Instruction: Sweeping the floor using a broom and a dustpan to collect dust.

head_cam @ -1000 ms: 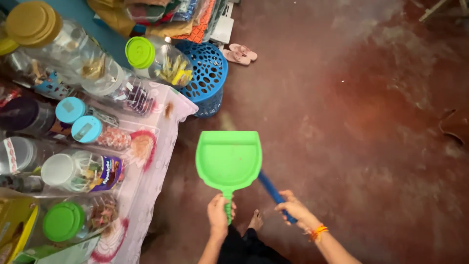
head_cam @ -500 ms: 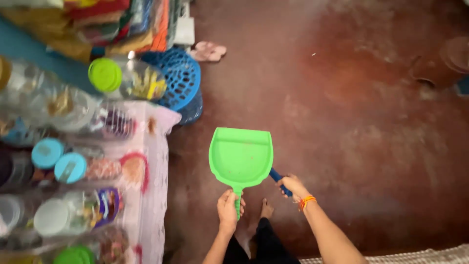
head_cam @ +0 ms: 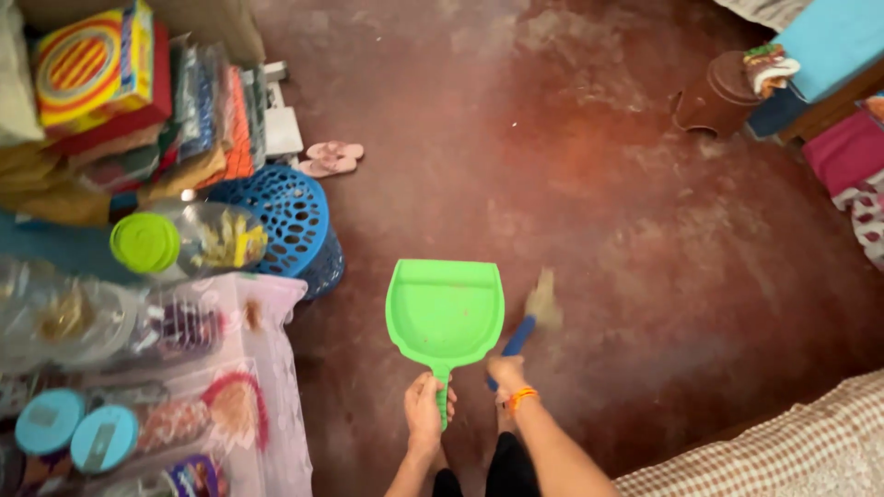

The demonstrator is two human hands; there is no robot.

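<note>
Head view is showing the left hand [head_cam: 424,411] grasping a green dustpan [head_cam: 446,310] and the right hand [head_cam: 505,372] clenching a blue brush [head_cam: 521,333] above the floor [head_cam: 645,239], sweeping.

The worn, dark red cement floor [head_cam: 645,239] carried a round blue plastic basket with a perforated wall [head_cam: 295,221] and, just beyond it, a pair of pink sandals [head_cam: 333,156]. A brown wooden stool [head_cam: 714,97] stood at the far right.
</note>
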